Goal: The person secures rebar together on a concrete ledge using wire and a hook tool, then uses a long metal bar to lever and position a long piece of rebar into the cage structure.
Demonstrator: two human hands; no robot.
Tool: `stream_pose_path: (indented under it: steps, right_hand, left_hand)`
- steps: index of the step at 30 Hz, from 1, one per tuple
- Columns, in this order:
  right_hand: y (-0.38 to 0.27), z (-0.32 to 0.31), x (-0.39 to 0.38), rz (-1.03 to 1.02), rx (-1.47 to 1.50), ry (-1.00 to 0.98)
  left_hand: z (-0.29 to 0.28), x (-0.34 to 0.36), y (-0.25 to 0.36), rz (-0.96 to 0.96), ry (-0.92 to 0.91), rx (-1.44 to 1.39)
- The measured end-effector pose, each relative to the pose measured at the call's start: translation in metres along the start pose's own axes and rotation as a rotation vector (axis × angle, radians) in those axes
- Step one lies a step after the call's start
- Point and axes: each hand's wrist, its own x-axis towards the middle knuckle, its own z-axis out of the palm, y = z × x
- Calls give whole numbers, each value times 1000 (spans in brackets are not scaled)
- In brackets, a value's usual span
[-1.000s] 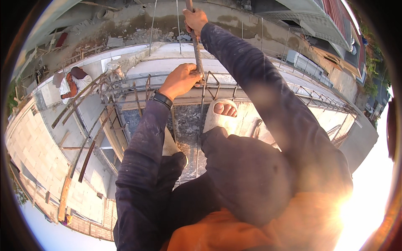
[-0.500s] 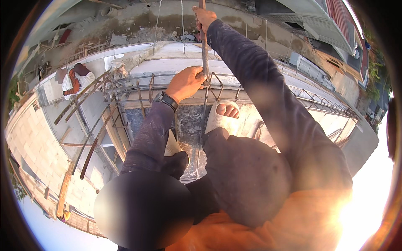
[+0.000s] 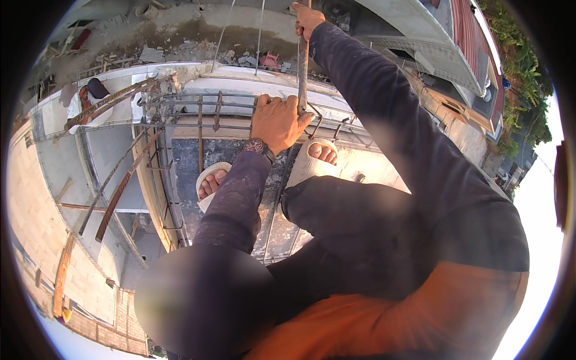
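My right hand [image 3: 309,23] is closed around the upper part of a long brown metal bar [image 3: 303,67], with that arm stretched far forward. The bar's lower end meets a bent steel stirrup [image 3: 318,117] on the rebar cage. Back up, my left hand [image 3: 279,123] lies over the horizontal rebar [image 3: 235,105], its fingers curled down over the rods and its thumb beside the bar's foot. A dark watch [image 3: 258,147] sits on the left wrist. What lies under the left palm is hidden.
My feet, in pale sandals [image 3: 309,161], stand on a dark stained board [image 3: 186,159] and a pale surface. Loose rusty rebar [image 3: 120,198] juts at left. A person [image 3: 90,103] is at far left. Rubble [image 3: 153,55] lies below, beyond the wall edge.
My left hand has turned from a side grip at the bar's lower end to back-up over the rebar. The bar leans slightly further right. My left foot has come into view.
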Motion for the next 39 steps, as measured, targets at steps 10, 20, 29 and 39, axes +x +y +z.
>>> stream_pose_path:
  steps: [10, 20, 29, 39]
  right_hand:
    - [46, -94, 160, -1671, -1235, 224]
    - [-8, -60, 36, -1152, -1783, 281]
    - [-42, -55, -15, -503, 52, -36]
    - [-71, -39, -119, -611, 124, 129]
  left_hand:
    - [3, 6, 11, 57, -26, -60]
    - [0, -2, 1, 52, -48, -15]
    - [8, -1, 2, 134, -19, -9]
    - [-3, -2, 1, 100, -151, 33]
